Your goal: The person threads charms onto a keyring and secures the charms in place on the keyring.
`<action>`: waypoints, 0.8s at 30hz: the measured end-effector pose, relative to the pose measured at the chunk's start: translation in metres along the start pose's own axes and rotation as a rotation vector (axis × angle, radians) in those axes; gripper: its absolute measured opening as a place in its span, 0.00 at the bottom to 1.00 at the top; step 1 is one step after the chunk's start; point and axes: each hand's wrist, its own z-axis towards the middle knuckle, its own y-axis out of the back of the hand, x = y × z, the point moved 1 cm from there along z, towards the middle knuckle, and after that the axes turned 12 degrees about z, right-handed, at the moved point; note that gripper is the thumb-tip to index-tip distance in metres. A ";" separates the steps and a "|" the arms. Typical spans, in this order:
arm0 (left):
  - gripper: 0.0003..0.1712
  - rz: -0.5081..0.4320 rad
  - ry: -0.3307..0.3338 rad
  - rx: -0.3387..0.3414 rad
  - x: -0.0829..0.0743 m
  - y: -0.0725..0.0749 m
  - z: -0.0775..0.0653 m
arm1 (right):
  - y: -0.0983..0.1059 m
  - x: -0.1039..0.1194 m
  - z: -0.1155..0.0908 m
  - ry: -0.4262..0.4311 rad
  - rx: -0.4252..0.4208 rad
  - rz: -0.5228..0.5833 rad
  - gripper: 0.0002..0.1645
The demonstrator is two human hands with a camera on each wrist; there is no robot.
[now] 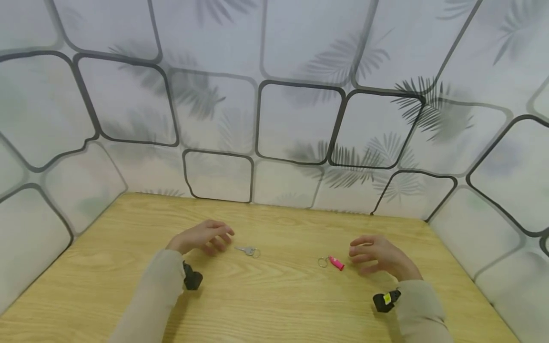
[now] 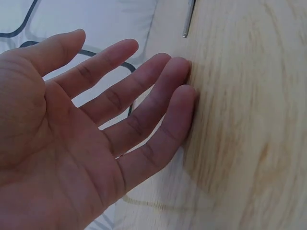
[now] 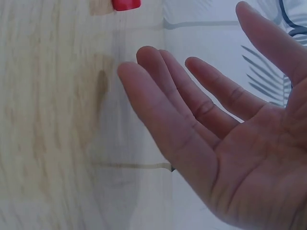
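A silver key (image 1: 249,250) with a thin split ring (image 1: 256,253) lies flat on the wooden table. Just left of it, my left hand (image 1: 208,237) has loosely bent fingers and an empty palm. In the left wrist view, the key's tip (image 2: 185,33) shows beyond the fingers, whose ends are at the table surface. Farther right lies a small pink key fob (image 1: 336,263), its metal ring (image 1: 322,262) toward the left. My right hand (image 1: 377,255) is close to the fob's right side, fingers relaxed and holding nothing. Only the fob's end (image 3: 126,4) appears in the right wrist view.
The light wood table (image 1: 266,305) runs back to a pale wall covering (image 1: 296,124) with dark-outlined blocks and leaf prints, which also encloses the left and right sides. Each wrist wears a small black camera, one on the left (image 1: 192,277) and one on the right (image 1: 384,302).
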 end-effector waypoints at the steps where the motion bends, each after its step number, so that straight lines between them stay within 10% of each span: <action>1: 0.25 0.002 0.003 0.005 0.000 0.000 0.001 | 0.000 -0.001 0.001 -0.007 0.005 0.005 0.32; 24: 0.23 -0.027 0.042 0.004 0.003 -0.004 0.024 | -0.010 -0.010 0.022 -0.046 0.110 -0.002 0.27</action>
